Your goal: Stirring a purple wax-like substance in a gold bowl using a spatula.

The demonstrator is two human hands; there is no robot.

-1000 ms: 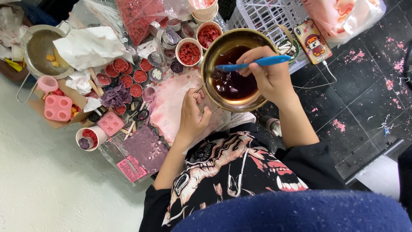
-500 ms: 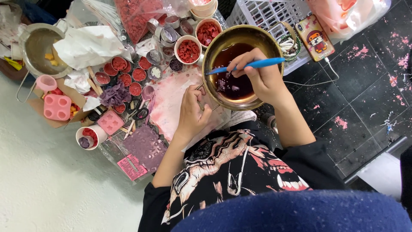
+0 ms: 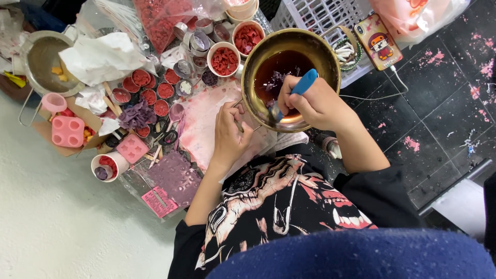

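A low counter (image 3: 170, 204) covered in clear plastic carries most of the clutter, standing between pale floor (image 3: 62, 227) on the left and dark, pink-spattered tiles (image 3: 439, 103) on the right. Toward its near edge lie a purple textured mat (image 3: 178, 176) and a small pink card (image 3: 159, 200). Along the left edge sit a cardboard tray (image 3: 88, 120) with pink silicone moulds (image 3: 67, 131) and a paper cup (image 3: 107, 166). Small round tins of red wax (image 3: 150, 90) crowd the middle (some purple). At the far left corner rests a metal pot (image 3: 44, 59), with crumpled white paper (image 3: 103, 57) beside it.
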